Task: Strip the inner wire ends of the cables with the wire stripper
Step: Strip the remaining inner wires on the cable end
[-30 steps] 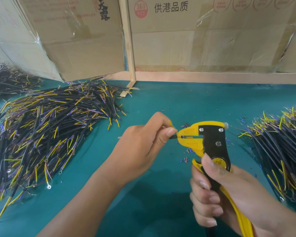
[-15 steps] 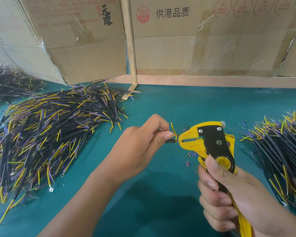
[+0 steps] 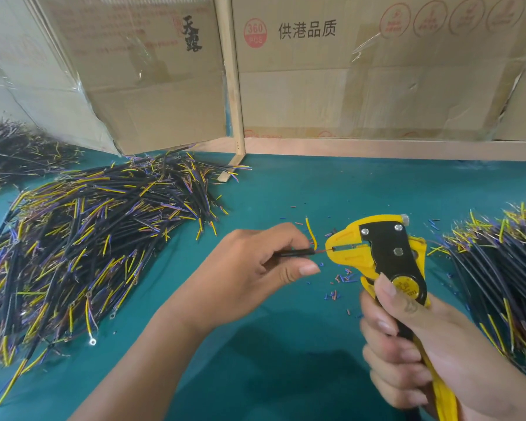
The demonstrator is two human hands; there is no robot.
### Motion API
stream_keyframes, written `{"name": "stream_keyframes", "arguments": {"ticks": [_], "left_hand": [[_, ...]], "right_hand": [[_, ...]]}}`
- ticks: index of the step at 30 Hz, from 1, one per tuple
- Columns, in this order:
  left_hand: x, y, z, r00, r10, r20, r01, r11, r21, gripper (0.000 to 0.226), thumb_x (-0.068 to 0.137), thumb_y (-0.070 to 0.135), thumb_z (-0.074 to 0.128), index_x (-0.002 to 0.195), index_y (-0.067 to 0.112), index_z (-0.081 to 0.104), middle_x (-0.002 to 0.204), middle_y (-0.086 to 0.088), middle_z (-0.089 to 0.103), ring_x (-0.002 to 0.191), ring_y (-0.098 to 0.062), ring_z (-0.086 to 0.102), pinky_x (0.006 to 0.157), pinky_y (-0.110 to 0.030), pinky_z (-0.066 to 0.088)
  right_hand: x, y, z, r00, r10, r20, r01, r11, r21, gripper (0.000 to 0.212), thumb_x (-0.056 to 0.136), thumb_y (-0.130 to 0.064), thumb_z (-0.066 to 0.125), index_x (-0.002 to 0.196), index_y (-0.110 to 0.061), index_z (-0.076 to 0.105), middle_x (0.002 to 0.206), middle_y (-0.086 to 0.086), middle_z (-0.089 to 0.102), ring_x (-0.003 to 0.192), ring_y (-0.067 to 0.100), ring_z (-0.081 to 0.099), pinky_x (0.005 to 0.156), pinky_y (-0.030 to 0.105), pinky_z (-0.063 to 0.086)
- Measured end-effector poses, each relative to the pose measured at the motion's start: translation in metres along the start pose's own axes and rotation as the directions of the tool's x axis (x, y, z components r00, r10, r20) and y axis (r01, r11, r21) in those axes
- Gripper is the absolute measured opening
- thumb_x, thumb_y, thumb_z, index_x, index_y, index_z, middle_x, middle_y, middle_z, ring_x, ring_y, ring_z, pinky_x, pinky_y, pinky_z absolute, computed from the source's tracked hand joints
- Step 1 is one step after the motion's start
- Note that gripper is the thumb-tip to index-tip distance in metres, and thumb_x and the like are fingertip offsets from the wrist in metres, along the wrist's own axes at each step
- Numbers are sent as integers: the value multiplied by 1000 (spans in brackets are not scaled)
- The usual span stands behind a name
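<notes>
Head view: left hand [image 3: 249, 265] fingers pinch the cable [image 3: 295, 253], centre frame.
Stripper: right hand [image 3: 407, 344] fingers wrap the wire stripper [image 3: 377, 253].
Advice: seat the thin wire [image 3: 322, 252] squarely before squeezing.

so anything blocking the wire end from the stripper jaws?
Nothing visible. The left hand holds the black cable, its thin inner wire running straight into the wire stripper mouth; the yellow wire bends upward, clear.
</notes>
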State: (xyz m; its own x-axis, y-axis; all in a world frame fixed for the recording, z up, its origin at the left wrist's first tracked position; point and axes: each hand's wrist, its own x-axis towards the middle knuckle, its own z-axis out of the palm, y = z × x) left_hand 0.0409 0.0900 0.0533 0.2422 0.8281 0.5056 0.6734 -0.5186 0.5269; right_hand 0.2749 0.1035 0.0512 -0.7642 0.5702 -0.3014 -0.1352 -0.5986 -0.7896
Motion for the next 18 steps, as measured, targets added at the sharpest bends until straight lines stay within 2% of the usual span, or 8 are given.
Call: {"name": "stream_keyframes", "arguments": {"ticks": [4, 12, 18], "left_hand": [[1, -4, -3, 1000, 23, 0, -23, 997, 69, 12, 100, 36, 54, 93, 27, 57, 67, 8, 44, 59, -7, 38, 55, -16, 30], [0, -9, -6, 1000, 10, 24, -11, 999, 36, 21, 101, 33, 54, 90, 18, 63, 67, 11, 44, 59, -8, 37, 56, -14, 29], [0, -13, -9, 998, 0, 66, 0, 1000, 4, 20, 100, 38, 53, 89, 24, 62, 66, 5, 45, 59, -13, 35, 54, -18, 29]], "right_hand": [[0, -1, -1, 1000, 11, -4, -12, 1000, -28, 68, 50, -57, 92, 61, -9, 44, 50, 3, 26, 36, 11, 24, 40, 21, 30], [1, -1, -1, 1000, 27, -12, -27, 997, -68, 67, 51, -58, 91, 62, -10, 45, 51, 4, 26, 38, 11, 23, 41, 21, 30], [2, 0, -1, 1000, 10, -27, -12, 995, -94, 51, 65, -53, 77, 62, -11, 47, 52, 4, 26, 37, 12, 24, 40, 20, 30]]}}
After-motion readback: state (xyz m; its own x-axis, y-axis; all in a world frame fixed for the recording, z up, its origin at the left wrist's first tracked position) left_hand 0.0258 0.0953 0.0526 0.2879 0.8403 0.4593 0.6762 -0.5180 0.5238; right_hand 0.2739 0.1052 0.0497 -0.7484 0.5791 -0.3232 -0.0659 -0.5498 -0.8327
